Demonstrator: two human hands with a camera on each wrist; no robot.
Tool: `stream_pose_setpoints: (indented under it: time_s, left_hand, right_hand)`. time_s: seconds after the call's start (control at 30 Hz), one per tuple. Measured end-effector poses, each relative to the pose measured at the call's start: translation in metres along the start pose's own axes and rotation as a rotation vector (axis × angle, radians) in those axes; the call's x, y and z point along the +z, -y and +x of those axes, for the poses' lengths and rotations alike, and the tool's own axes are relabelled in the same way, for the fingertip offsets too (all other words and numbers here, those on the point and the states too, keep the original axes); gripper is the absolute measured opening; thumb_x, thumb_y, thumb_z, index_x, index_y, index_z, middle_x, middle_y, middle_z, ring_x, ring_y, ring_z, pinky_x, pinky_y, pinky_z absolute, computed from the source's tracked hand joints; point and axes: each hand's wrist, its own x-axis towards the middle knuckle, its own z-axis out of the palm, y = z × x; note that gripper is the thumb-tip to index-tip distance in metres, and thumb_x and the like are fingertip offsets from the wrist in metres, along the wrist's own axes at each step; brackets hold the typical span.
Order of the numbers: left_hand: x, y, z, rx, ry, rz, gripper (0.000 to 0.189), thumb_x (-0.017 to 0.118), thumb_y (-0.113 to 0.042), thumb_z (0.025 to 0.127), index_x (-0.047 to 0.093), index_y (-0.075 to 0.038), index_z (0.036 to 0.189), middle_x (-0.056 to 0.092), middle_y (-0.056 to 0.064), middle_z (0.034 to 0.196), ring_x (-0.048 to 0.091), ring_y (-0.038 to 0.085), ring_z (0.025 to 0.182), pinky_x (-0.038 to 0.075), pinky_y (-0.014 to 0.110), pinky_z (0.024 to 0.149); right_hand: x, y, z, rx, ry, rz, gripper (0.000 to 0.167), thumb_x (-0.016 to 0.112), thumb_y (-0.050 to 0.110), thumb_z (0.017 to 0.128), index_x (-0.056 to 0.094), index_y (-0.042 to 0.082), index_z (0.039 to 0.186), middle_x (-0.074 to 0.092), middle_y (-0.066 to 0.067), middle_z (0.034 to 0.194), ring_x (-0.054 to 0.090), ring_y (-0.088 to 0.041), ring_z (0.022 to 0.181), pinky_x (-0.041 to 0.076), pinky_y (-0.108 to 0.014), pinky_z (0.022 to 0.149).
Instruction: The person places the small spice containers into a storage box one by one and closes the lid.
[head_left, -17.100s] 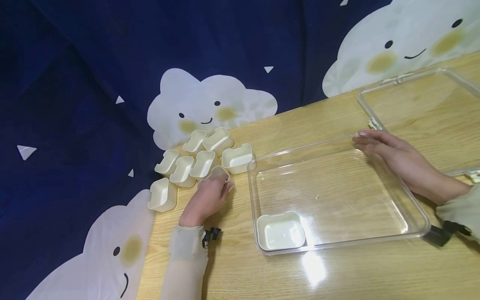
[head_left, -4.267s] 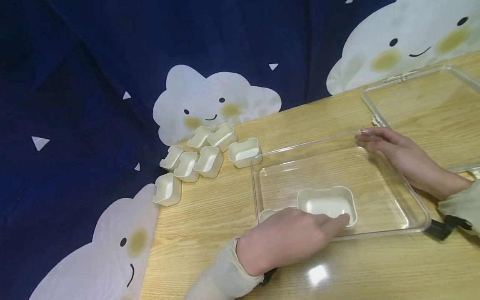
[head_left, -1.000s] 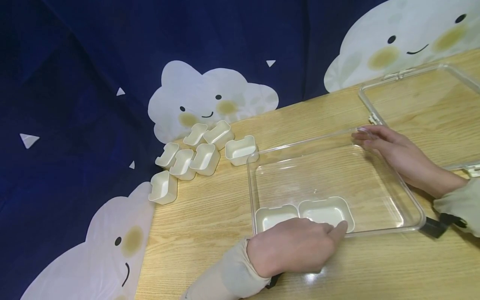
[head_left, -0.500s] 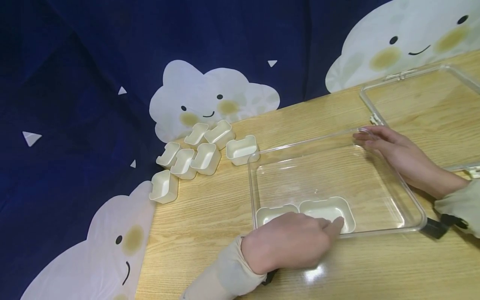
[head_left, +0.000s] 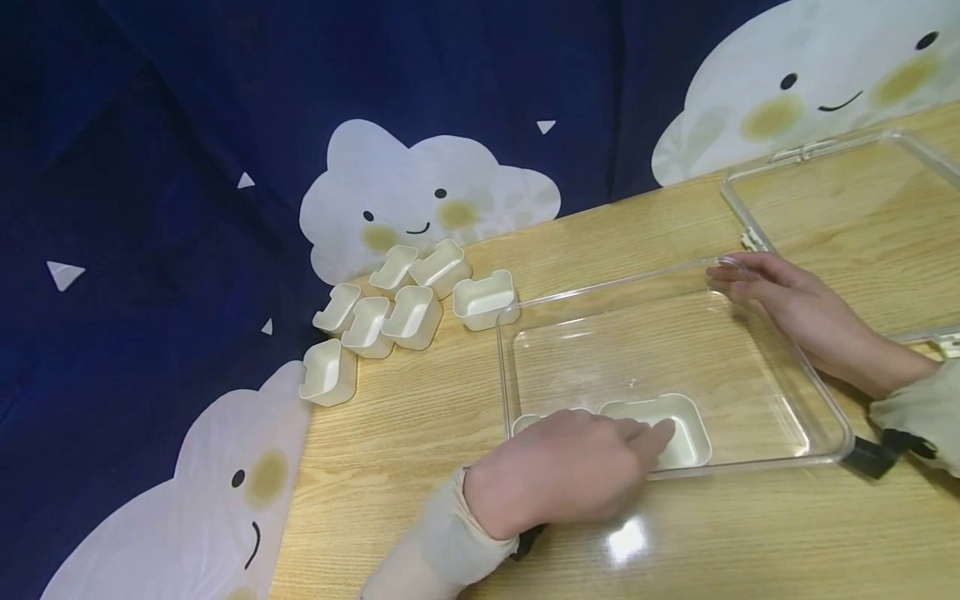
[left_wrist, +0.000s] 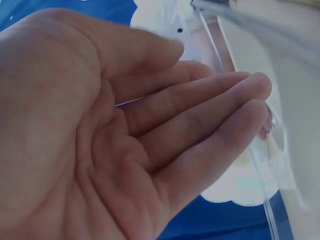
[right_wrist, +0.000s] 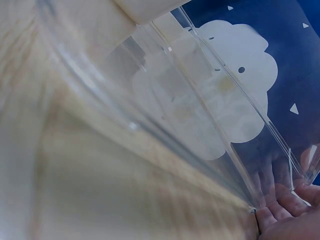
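Note:
In the head view, two cream plastic compartment cups lie side by side in the near part of a clear plastic box [head_left: 592,325]. My left hand [head_left: 562,475] reaches over the box's near rim, its index fingertip inside the right-hand cup [head_left: 686,433]; the left-hand cup [head_left: 525,423] is mostly hidden behind the hand. The left wrist view shows that hand [left_wrist: 150,115] with fingers extended and nothing in the palm. My right hand [head_left: 810,317] holds the box at its far right corner, its fingers wrapped around the outside of the wall.
Several more cream cups [head_left: 412,317] with notched rims stand grouped at the left, one [head_left: 483,300] close to the box's far left corner. A clear lid [head_left: 855,225] with cream clips lies on the wooden table [head_left: 397,458] at the right. A dark cloud-print curtain [head_left: 187,100] hangs behind.
Since the oldest frame, a second cup has come from the group into the box and settled flat beside the first. My left fingers have just drawn leftwards across it. The right hand stays put.

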Motion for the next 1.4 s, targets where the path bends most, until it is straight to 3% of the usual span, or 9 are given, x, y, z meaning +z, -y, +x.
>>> stream_pose_setpoints:
  time_s: [0.13,0.33,0.47,0.67,0.9,1.13,1.4]
  left_hand:
    - [-0.001,0.007,-0.006,-0.018,-0.085,-0.044,0.039,0.045,-0.025,0.108,0.05,-0.016,0.145,0.072,-0.013,0.106,0.073,0.005,0.09,0.057,0.022,0.068]
    - [-0.003,0.018,-0.015,-0.04,-0.17,-0.046,0.043,0.047,-0.029,0.109,0.053,-0.015,0.149,0.074,-0.006,0.129,0.073,0.007,0.114,0.061,0.024,0.084]
    - [-0.005,0.026,-0.02,-0.051,-0.223,-0.046,0.045,0.049,-0.028,0.107,0.054,-0.013,0.149,0.074,-0.004,0.13,0.073,0.008,0.114,0.062,0.025,0.083]
    - [-0.006,0.038,-0.026,-0.063,-0.278,-0.099,0.042,0.052,-0.023,0.106,0.056,-0.012,0.147,0.077,-0.002,0.12,0.076,0.009,0.102,0.062,0.025,0.081]
    - [-0.001,0.052,-0.027,-0.121,-0.293,-0.161,0.039,0.055,-0.023,0.107,0.059,-0.012,0.144,0.079,-0.003,0.106,0.075,0.009,0.089,0.061,0.026,0.081]
    - [0.002,0.065,-0.029,-0.173,-0.317,-0.179,0.038,0.055,-0.023,0.107,0.062,-0.011,0.142,0.079,0.001,0.111,0.075,0.011,0.093,0.061,0.029,0.083]
    - [0.008,0.081,-0.035,-0.214,-0.4,-0.2,0.035,0.056,-0.016,0.105,0.065,-0.009,0.138,0.077,0.001,0.103,0.062,0.008,0.074,0.057,0.026,0.072]
  right_hand:
    - [0.0,0.0,0.0,0.002,-0.001,-0.003,0.034,0.047,0.018,0.11,0.043,0.021,0.144,0.063,0.026,0.131,0.059,0.015,0.119,0.046,-0.005,0.094]
    - [0.0,0.0,0.0,0.002,-0.011,0.012,0.033,0.048,0.016,0.11,0.045,0.021,0.142,0.065,0.026,0.128,0.061,0.014,0.117,0.047,-0.006,0.092]
    - [0.0,0.0,0.0,-0.008,-0.005,0.053,0.032,0.048,0.014,0.11,0.046,0.019,0.142,0.066,0.025,0.128,0.062,0.013,0.117,0.047,-0.006,0.092]
    - [0.0,0.0,0.0,-0.009,-0.001,0.063,0.033,0.048,0.014,0.109,0.046,0.019,0.142,0.066,0.024,0.128,0.062,0.013,0.117,0.047,-0.006,0.093]
    - [0.0,0.001,0.0,0.0,-0.003,0.024,0.032,0.047,0.016,0.11,0.045,0.019,0.142,0.064,0.026,0.129,0.06,0.014,0.118,0.047,-0.006,0.093]
    - [0.001,0.001,-0.001,-0.003,-0.005,0.048,0.031,0.047,0.014,0.11,0.046,0.017,0.141,0.065,0.025,0.129,0.061,0.013,0.117,0.047,-0.006,0.092]
    - [0.001,0.001,-0.001,-0.008,-0.004,0.089,0.03,0.048,0.014,0.109,0.047,0.016,0.14,0.067,0.024,0.127,0.062,0.012,0.117,0.048,-0.007,0.091]
